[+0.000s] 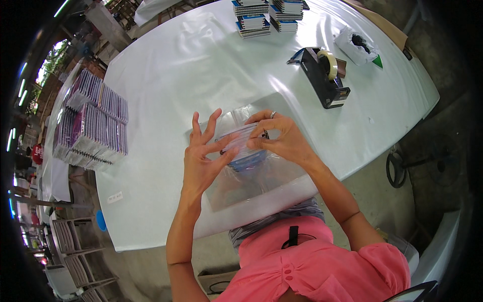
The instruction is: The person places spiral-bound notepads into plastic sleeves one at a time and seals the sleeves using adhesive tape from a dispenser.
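Small stack of spiral-bound notebooks, blue covers with white page edges showing, sits inside a clear plastic bag — the bag is glossy, wrinkled, and lies flat on the white tabletop at the near edge, directly in front of the person. Left hand is up on its heel, fingers spread and pointing away from the body, thumb pressing against the left end of the stack through the plastic. Right hand (ring on one finger) arches over the right end, fingertips curled down and pinching the bag against the notebooks. Both forearms rise from the lower edge, elbows out. Farther off: a black tape dispenser to the right, stacked notebooks at the far edge — and a wrapped bundle of notebooks to the left.
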`<state>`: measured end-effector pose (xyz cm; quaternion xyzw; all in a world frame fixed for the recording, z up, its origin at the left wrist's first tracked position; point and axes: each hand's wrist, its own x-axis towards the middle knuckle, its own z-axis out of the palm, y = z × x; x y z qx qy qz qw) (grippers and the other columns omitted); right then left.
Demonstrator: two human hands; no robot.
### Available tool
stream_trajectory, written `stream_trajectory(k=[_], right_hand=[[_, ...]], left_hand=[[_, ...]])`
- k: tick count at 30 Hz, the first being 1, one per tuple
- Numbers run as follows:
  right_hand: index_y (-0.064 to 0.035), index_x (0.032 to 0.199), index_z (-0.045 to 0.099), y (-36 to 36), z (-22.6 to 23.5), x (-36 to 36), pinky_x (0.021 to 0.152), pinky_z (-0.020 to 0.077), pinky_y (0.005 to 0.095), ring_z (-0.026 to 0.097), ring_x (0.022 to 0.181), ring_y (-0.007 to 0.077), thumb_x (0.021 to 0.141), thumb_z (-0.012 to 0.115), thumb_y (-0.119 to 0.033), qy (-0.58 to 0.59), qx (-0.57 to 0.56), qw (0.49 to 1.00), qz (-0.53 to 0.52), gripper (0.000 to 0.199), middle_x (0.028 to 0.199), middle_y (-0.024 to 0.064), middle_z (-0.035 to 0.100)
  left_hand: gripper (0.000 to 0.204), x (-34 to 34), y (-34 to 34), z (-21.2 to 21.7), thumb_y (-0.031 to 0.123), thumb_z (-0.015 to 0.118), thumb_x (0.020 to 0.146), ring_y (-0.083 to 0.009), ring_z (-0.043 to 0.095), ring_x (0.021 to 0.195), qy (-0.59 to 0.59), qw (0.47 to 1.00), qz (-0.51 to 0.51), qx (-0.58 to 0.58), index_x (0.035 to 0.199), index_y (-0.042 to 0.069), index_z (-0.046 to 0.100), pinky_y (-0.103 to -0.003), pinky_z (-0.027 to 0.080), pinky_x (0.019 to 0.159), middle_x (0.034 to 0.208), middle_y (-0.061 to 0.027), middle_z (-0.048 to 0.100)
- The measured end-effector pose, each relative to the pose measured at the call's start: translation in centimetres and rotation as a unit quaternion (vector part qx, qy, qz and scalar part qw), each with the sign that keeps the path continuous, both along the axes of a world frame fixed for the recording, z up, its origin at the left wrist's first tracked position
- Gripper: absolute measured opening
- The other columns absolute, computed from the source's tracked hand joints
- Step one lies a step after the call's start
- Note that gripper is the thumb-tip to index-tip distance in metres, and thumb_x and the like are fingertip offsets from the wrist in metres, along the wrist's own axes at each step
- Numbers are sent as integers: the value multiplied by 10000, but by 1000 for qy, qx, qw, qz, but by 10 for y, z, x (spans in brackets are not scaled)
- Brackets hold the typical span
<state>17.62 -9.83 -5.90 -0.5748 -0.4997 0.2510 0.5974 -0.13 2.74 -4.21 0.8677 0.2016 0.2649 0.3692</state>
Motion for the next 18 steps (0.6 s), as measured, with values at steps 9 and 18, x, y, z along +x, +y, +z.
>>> stream_trajectory(k=[9, 18], right_hand=[[-36, 934, 704, 10, 8, 12, 838, 451, 294, 594, 918, 142, 708, 825, -84, 60, -59, 996, -1, 260, 965, 49, 661], [-15, 999, 741, 30, 2, 30, 830, 452, 272, 581, 913, 165, 660, 738, 54, 279, -189, 932, 133, 346, 964, 20, 643]], left_hand=[[758, 24, 10, 1, 135, 832, 661, -260, 420, 1350, -132, 972, 6, -194, 1348, 19, 534, -402, 318, 1102, 1342, -130, 571], [423, 23, 49, 11, 180, 787, 758, -185, 589, 1111, 158, 880, -114, -434, 1132, 6, 692, -342, 371, 1038, 1185, -117, 665]])
